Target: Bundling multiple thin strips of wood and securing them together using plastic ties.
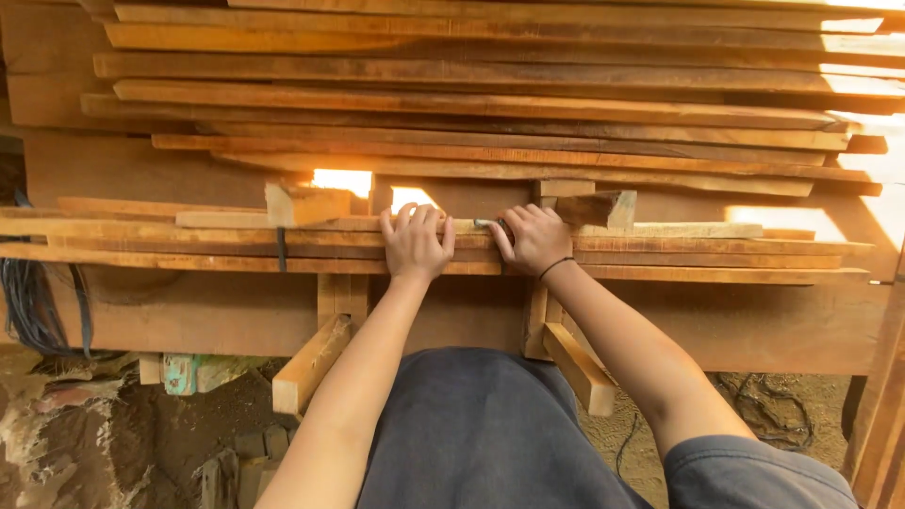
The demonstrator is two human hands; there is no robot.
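The plank (660, 230) that both hands rest on lies flat along the front edge of a low stack of long boards (716, 273), itself carried on wooden supports (332, 300) in front of a taller pile of planks (471, 104). The left hand (415, 243) lies palm down with its fingers curled over the far edge of the top plank, near the middle of its length, and holds nothing else. The right hand (534, 238) sits just beside it, also palm down, fingers bent; between the two hands a small dark thing (485, 224), perhaps a pencil or a metal tool, shows at the right hand's fingertips, but I cannot tell what it is or whether it is gripped. A dark band circles the right wrist.

As for progress, the plank is in place and steadied, lined up with the boards beneath it. No cut or line can be seen on the wood near the hands, so the work looks to be at an early stage, with the marking or shifting of the plank still to do. Two short wood blocks (302, 204) stand on the stack behind the hands, and dark cables (33, 302) hang at the left end.
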